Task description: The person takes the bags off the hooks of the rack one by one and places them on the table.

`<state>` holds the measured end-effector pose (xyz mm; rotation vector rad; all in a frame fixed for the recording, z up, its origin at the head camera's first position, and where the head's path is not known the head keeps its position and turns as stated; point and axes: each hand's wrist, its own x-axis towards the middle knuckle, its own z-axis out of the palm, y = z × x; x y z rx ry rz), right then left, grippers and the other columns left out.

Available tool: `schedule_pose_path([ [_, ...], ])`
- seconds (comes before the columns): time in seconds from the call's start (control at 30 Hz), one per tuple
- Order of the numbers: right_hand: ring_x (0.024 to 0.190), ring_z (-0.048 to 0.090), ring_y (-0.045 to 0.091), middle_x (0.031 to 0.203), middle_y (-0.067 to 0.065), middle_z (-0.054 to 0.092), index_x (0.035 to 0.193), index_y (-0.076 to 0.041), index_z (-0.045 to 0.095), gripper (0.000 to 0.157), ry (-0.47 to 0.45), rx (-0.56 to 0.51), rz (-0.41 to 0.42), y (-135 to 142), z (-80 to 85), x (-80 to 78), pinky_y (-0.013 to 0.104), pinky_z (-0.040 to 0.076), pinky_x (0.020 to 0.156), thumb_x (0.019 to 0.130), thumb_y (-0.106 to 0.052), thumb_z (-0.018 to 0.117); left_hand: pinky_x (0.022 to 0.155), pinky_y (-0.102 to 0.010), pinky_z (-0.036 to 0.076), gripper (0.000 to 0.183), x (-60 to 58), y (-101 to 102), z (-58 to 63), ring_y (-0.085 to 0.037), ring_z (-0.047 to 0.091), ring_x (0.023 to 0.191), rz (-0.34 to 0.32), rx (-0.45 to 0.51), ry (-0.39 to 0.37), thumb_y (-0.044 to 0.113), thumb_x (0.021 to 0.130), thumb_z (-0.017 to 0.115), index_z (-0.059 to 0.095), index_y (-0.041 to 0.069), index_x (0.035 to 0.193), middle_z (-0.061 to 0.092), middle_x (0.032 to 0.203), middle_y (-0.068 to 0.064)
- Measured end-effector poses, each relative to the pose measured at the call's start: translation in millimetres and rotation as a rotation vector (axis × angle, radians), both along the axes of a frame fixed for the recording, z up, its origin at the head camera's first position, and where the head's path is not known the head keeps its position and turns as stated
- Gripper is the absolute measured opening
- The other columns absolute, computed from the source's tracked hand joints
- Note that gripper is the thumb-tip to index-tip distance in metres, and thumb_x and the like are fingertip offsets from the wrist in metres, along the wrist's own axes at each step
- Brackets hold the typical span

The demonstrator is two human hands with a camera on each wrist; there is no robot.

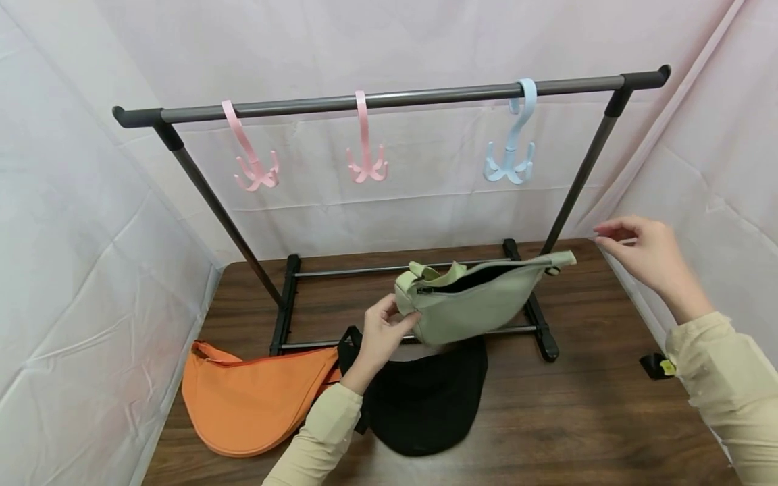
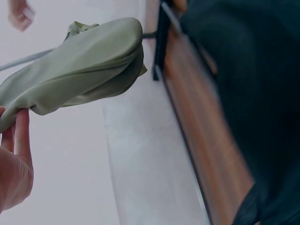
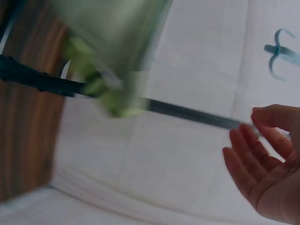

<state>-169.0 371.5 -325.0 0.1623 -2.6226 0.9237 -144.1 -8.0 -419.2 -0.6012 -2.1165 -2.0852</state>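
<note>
A light green shoulder bag hangs in the air in front of the rack, its top opening gaping. My left hand pinches the bag's left end between thumb and fingers; the left wrist view also shows this hand gripping a corner of the green cloth. To the right of the bag, apart from it, my right hand is held up with relaxed, slightly bent fingers. In the right wrist view nothing lies between the fingers of that hand, and the bag's end is blurred.
A metal rack carries two pink hooks, one on the left and one mid-bar, plus a blue hook. An orange bag and a black bag lie on the wooden table. A small black item sits at right.
</note>
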Motion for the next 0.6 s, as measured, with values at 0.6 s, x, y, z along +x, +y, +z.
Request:
schedule_pose_path([
  [0.6,0.094,0.062,0.014,0.100,0.006,0.062,0.119,0.003,0.051,0.030,-0.151,-1.142,0.413,-32,-109.6,-13.1,0.025,0.050,0.079,0.090,0.007,0.047,0.058,-0.018,0.049,0.026,-15.1,-30,33.2,-0.005,0.062,0.074,0.171,0.169,0.173,-0.010,0.076,0.065,0.061,-0.003,0.101,0.065,0.087,0.011],
])
